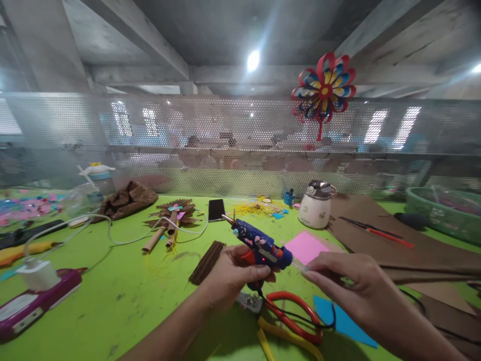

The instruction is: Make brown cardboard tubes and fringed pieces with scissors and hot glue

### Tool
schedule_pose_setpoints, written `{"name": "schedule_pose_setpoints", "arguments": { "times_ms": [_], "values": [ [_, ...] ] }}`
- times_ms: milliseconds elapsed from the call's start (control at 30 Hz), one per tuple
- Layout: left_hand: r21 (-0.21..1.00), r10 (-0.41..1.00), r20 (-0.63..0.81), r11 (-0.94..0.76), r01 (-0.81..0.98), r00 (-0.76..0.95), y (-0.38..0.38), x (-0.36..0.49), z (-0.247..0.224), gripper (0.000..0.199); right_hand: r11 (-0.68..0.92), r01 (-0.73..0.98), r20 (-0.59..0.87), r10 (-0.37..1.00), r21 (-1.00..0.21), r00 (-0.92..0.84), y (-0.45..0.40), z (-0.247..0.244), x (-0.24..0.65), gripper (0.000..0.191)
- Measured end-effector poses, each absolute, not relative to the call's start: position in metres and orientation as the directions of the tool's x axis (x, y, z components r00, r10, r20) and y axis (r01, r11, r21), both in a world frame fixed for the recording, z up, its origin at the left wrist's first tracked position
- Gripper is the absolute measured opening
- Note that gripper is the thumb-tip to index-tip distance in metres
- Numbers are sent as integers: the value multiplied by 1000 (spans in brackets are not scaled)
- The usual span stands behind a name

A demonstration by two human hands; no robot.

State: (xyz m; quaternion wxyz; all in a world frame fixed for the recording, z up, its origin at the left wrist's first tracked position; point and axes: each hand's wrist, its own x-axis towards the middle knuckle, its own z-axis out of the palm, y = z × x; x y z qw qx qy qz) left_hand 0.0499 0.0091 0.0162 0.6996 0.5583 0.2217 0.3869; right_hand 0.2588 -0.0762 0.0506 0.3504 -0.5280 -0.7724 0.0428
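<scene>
A blue hot glue gun [259, 244] is gripped by my left hand [235, 273], its nozzle tilted up to the left and a small red light lit on its side. My right hand [349, 283] pinches a pale glue stick [298, 265] at the gun's rear end. Whether the stick's tip is inside the gun I cannot tell. Below the gun lie red-handled scissors [295, 296] and a yellow-handled tool [287, 338]. Left of the gun rests a pleated brown paper strip [206, 263]. Pink paper [307, 246] and blue paper [345, 321] lie near my right hand.
A purple power strip [41, 303] with a white charger sits left. Behind are a paper craft figure [173, 220], a phone [216, 210], yellow scraps [259, 208] and a white bottle [314, 208]. Brown paper [376, 250] and a green basket [439, 218] occupy the right; a perforated screen [225, 160] stands behind.
</scene>
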Motion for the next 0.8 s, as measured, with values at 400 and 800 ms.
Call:
{"name": "schedule_pose_setpoints", "arguments": {
  "times_ms": [400,800],
  "values": [
    [959,790,112,72,-273,602,7,50,19,26,382,867,560,814,-320,-152,-79,46,258,31],
    [955,812,134,46,-292,569,5,50,21,29,389,851,518,838,-353,-168,-82,46,252,34]
  ]
}}
